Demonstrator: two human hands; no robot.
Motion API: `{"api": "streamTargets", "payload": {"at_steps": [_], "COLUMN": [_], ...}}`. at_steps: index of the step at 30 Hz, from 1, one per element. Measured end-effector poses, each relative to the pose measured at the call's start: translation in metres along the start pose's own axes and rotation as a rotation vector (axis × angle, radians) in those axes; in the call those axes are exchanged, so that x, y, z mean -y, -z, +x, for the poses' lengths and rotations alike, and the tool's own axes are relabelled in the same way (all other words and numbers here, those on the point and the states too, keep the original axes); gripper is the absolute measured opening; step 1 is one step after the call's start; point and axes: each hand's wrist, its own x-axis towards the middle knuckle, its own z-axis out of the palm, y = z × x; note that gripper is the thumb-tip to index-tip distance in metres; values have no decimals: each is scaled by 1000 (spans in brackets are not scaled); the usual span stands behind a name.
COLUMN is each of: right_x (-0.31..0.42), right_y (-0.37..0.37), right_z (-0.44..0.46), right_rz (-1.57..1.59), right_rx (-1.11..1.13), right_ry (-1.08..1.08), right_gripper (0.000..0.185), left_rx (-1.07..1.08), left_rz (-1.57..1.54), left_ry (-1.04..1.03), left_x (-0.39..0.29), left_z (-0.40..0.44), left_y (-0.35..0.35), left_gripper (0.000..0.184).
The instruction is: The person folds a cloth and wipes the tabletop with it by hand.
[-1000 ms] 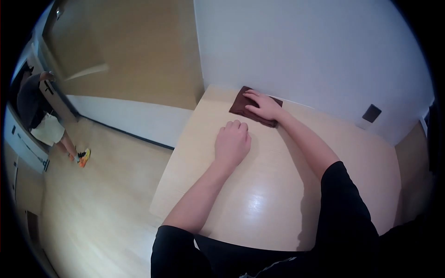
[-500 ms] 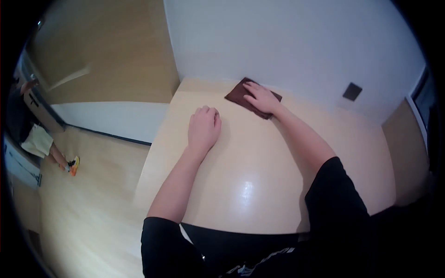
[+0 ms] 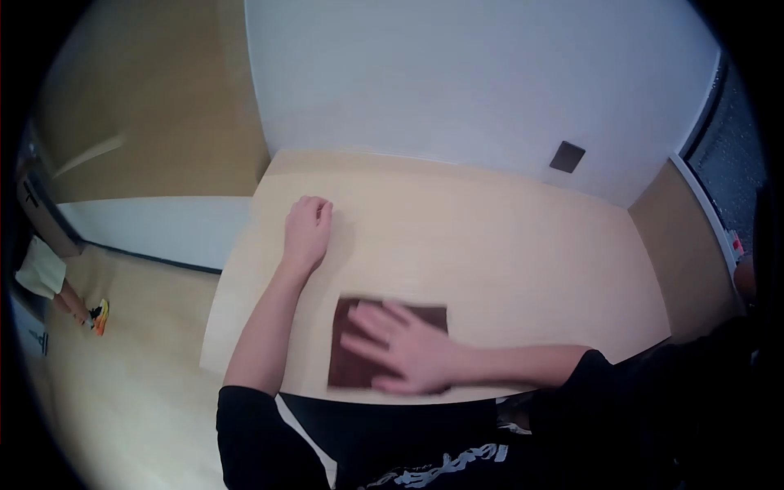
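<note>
I see the cloth (image 3: pixel 353 366) on the tabletop (image 3: pixel 465 253), the right hand (image 3: pixel 412 349) atop it, the left hand (image 3: pixel 308 234) behind it, leftward.

Pale wall (image 3: pixel 457 82) with a dark rectangular plate (image 3: pixel 567 157), tan panel (image 3: pixel 155 106) at the left, light wood-toned floor (image 3: pixel 147 367).

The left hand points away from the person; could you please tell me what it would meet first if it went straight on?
Probably the pale wall behind the table; nothing shows standing between that wall and the left hand, though depth is unclear.
</note>
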Motion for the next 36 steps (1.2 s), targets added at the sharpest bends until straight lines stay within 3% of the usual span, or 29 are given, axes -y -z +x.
{"api": "streamTargets", "payload": {"at_steps": [5, 10, 14, 17, 18, 22, 25, 36], "right_x": [7, -38, -115, -174, -190, -227, -255, -296], "right_y": [19, 17, 16, 3, -1, -2, -2, 37], "right_z": [-49, -47, -4, 52, 77, 159, 173, 39], "right_rz": [104, 174, 60, -28, -61, -88, -78, -154], "right_rx": [122, 82, -86, -292, -365, -313, -278, -210], "right_ry": [182, 62, -63, -273, -313, -381, -358, -635], "right_gripper": [71, 66, 63, 61, 61, 64, 65, 64], "left_rx": [47, 73, 53, 47, 46, 95, 108, 191], "left_rz": [97, 212, 181, 112, 232, 419, 469, 517], "left_ry": [-6, -110, -88, 50, 37, 25, 13, 6], "left_x": [-13, -16, -12, -13, -11, -9, -7, -8], "left_z": [-1, -9, -7, -6, -7, -8, -10, -13], "left_y": [-12, -23, -19, -24, -26, -23, -24, -20], "left_gripper": [20, 19, 23, 32, 39, 59, 61, 55]}}
